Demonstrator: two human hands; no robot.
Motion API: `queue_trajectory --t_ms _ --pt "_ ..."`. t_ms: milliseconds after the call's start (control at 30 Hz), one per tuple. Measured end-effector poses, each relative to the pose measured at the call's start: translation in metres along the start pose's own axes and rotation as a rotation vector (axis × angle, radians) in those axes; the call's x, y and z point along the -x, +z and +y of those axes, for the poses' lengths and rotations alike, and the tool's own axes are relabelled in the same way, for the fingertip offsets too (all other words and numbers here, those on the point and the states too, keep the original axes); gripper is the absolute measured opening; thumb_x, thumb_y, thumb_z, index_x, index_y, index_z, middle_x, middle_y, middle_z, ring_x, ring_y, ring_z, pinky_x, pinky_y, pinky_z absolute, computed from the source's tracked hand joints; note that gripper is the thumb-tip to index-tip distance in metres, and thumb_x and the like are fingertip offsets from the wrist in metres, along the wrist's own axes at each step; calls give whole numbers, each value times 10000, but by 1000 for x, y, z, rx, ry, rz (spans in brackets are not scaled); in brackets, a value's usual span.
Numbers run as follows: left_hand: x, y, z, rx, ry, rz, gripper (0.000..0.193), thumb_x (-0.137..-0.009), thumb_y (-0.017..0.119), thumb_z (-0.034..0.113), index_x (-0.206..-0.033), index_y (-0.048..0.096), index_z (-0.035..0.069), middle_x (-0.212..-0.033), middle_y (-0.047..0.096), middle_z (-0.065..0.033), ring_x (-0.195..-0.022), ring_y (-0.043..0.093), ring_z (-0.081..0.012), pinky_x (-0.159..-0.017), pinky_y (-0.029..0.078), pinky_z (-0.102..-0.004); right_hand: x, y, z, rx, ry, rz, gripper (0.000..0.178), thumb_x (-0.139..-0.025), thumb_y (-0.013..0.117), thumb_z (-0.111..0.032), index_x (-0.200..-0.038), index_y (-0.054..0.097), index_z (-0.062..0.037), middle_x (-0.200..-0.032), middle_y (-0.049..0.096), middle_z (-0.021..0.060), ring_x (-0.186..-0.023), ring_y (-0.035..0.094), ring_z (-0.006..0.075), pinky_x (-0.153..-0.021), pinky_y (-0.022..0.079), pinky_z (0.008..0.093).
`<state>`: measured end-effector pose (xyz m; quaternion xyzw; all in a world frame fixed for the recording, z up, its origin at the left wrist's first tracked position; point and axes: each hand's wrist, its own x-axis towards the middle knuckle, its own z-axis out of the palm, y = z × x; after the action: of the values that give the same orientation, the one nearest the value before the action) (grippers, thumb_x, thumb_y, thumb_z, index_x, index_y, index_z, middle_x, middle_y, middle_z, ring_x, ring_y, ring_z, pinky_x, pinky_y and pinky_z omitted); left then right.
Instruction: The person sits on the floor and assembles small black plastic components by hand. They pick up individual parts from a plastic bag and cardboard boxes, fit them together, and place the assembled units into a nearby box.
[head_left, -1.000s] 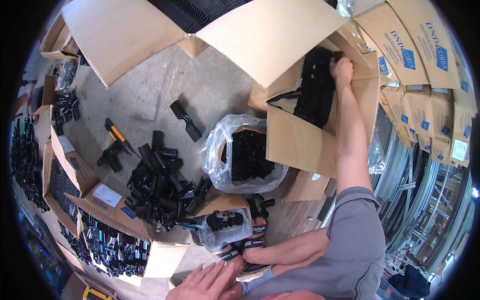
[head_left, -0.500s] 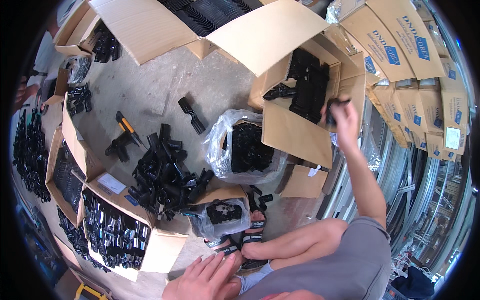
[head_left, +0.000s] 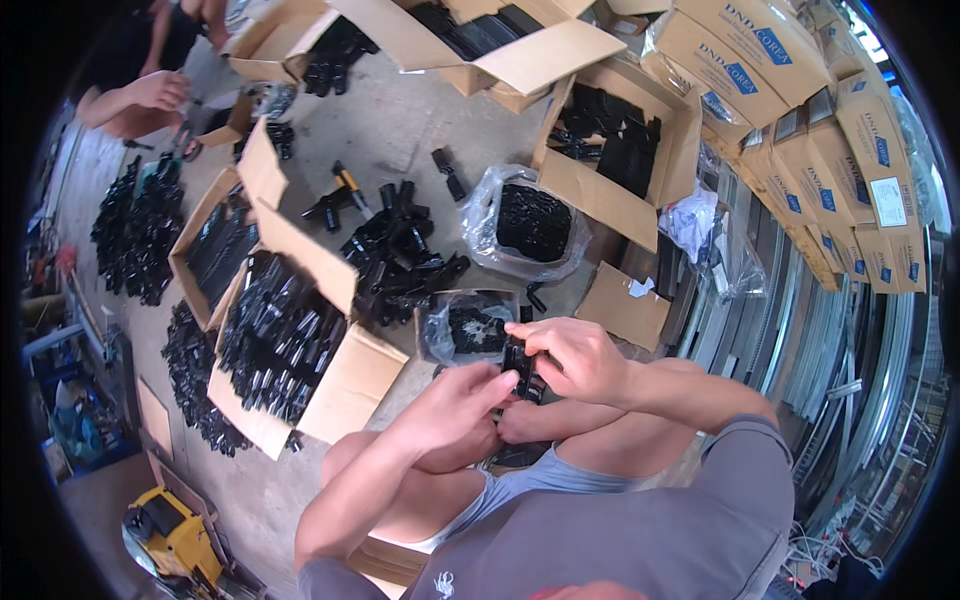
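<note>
Just above my crossed legs, both hands meet at a black plastic part [head_left: 516, 366], short and ridged; its exact kind is hard to make out. My right hand [head_left: 578, 356] grips it from the right, thumb and fingers pinched on it. From the left my left hand [head_left: 452, 408] closes on its lower end with thumb and fingers. Beyond my hands stands a small plastic-lined box [head_left: 432, 340] with small black pieces. Past it a clear bag [head_left: 478, 225] is filled with small black parts.
A pile of black tubular parts [head_left: 395, 250] lies on the floor near an orange-handled tool [head_left: 347, 178]. Open cartons of black parts stand at left [head_left: 330, 405] and far right [head_left: 685, 150]. Another person's hand [head_left: 158, 90] shows far left. Metal profiles [head_left: 800, 340] lie along the right.
My right hand has come back from the far-right carton to above my lap with a dark part. My left hand has lifted and closed on that part. The view has shifted.
</note>
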<state>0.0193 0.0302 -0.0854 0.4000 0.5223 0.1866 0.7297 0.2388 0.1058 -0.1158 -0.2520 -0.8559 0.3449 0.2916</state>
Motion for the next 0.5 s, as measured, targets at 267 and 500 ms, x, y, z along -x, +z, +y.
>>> queue_trajectory --t_ms 267,500 --pt "11 18 -25 487 98 200 232 -1064 448 157 -1244 530 36 -994 708 -94 -815 691 -138 -707 546 -246 22 46 22 -84 307 425 428 -859 736 -49 -1240 550 2 -1209 670 178 -1023 687 304 -872 552 392" --pt "22 -12 0 628 483 468 205 -1028 421 32 -1198 520 90 -1058 673 -68 -853 668 -124 -678 500 -238 102 103 148 414 1019 -277 327 -857 701 -326 -1057 718 -67 -1089 706 219 -1055 661 407 -920 515 506"
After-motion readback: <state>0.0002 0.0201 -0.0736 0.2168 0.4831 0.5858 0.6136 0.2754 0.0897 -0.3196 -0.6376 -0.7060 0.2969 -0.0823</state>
